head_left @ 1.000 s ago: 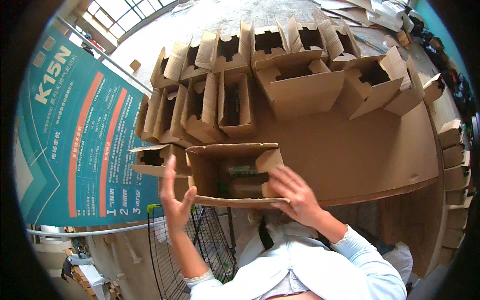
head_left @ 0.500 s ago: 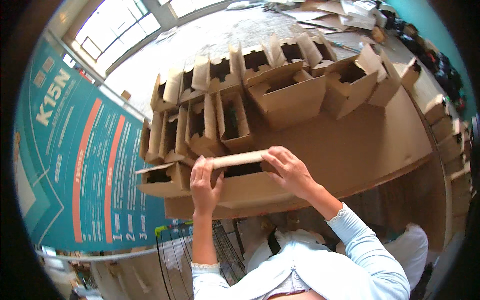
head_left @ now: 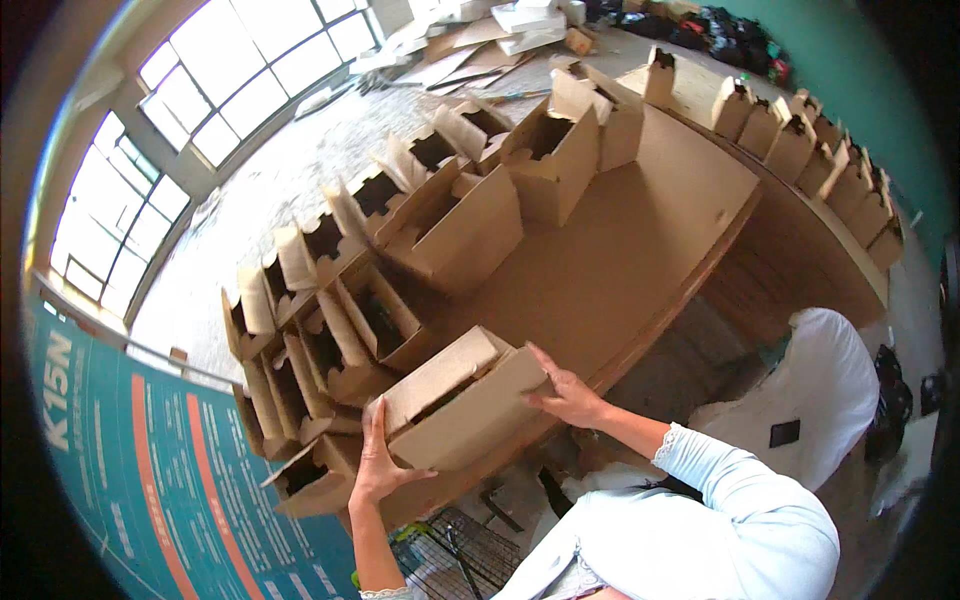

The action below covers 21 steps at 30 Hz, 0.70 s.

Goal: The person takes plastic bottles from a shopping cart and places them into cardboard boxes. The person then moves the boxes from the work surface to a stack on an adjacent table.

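Left hand (head_left: 382,468), thumb spread wide, lay against the left end of the cardboard box (head_left: 475,412); right hand (head_left: 574,397), fingers loosely extended, touched its opposite end.

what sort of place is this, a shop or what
Probably a packing area in a workshop or warehouse: open cardboard boxes crowd a table, more cartons stand in rows at the right, and flat scraps lie heaped beyond.
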Each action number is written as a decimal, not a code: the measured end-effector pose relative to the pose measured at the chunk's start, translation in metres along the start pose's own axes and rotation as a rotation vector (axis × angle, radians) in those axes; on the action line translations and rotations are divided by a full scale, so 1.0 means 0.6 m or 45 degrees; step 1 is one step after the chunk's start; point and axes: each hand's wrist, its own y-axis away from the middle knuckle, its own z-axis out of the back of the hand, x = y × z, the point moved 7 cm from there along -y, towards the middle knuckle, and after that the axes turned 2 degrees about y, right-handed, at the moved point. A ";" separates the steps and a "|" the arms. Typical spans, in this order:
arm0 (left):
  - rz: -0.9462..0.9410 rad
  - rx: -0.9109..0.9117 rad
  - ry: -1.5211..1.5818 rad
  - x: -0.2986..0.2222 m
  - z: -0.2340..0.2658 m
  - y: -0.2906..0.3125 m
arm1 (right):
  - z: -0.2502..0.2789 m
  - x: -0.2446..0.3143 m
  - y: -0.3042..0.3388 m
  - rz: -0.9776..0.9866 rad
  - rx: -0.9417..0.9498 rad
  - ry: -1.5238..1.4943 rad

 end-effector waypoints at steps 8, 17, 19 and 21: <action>-0.056 -0.059 0.149 -0.042 -0.057 -0.024 | 0.026 -0.064 -0.003 -0.260 -0.024 -0.223; -0.148 0.047 0.102 -0.234 -0.237 -0.234 | 0.327 -0.153 -0.047 -0.268 -0.441 -0.442; -0.202 0.077 0.148 -0.270 -0.297 -0.314 | 0.422 -0.183 -0.069 -0.255 -0.505 -0.393; -0.234 0.042 0.077 -0.331 -0.343 -0.403 | 0.527 -0.221 -0.097 -0.284 -0.657 -0.359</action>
